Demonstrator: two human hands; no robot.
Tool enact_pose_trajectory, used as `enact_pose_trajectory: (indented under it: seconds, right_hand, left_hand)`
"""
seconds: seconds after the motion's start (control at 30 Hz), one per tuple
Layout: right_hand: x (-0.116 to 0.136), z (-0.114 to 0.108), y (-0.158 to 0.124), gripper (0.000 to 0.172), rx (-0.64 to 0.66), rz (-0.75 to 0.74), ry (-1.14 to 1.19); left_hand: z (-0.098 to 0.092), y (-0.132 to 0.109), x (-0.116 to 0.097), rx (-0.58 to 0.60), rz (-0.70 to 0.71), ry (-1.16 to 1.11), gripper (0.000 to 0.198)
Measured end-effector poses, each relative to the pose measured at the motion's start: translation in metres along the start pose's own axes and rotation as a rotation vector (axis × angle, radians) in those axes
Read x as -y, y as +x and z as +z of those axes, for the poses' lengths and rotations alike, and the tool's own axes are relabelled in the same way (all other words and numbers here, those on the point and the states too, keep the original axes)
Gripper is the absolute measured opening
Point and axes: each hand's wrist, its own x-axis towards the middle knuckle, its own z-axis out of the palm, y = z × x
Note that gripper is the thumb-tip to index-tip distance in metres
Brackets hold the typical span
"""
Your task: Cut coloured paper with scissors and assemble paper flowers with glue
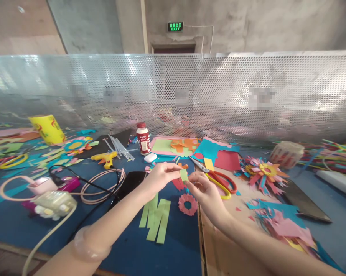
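Observation:
Between my two hands, above the table, is a small light green paper strip (183,175). My left hand (160,177) pinches its upper left side with thumb and fingers. From the right, my right hand (203,186) is closed on the strip's lower edge. Below my left hand lie several more green paper strips (155,220), overlapping on the blue table. A pink paper ring (187,204) with a fringed edge rests just under my hands. Scissors (219,182) with red and yellow handles lie beyond my right hand, partly covered by it.
A yellow glue gun (105,158), glue sticks (121,147) and a red-capped bottle (143,138) stand or lie at the back. On the left are a power strip with cables (53,203) and a yellow tape roll (48,130). Paper flowers (265,172) and scraps (290,226) cover the right.

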Motion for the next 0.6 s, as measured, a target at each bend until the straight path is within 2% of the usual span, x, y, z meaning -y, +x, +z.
enact_pose_trajectory:
  seconds: [0.6]
  right_hand:
    - [0.0086,-0.0057,-0.0029,0.003,-0.061,-0.264,-0.190]
  left_hand:
    - [-0.0008,0.0000,0.0043,0.117,0.088,-0.087,0.014]
